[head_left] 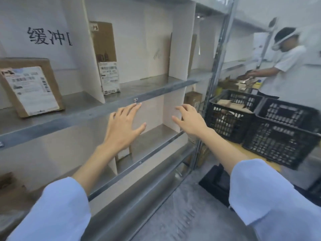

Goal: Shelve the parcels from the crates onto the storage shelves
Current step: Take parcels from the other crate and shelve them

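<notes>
**Both hands empty in front of the lower shelf bay**

Two black slatted crates stand at the right. The nearer crate (225, 124) holds brown cardboard parcels (225, 102), jumbled and partly hidden by its wall. What lies in the farther crate (278, 145) cannot be made out.

The metal storage shelves (86, 113) are split into bays by white dividers (178, 49). In the upper left bay a brown labelled parcel (31, 87) leans back, tilted. In the next bay a tall brown parcel (106, 54) stands upright against the divider, a white label on its lower half. In the lower bay a small parcel (123, 153) shows only at its bottom corner, behind the left wrist. Another brown parcel (193, 100) sits beyond the right-hand divider, mostly cut off.

The left hand (121, 126) is released, fingers straight and spread, holding nothing, its fingertips just under the upper shelf's front edge. The right hand (189, 120) is also released, fingers loosely extended, grasping nothing. It is close to the front edge of the divider, and whether it touches that edge cannot be told. Both forearms come out of pale blue sleeves (59, 211).

A handwritten sign (48, 36) on the white panel is cut off by a divider. A second person (286, 66) in a white shirt stands blurred at the far right, hands over indistinct cardboard
</notes>
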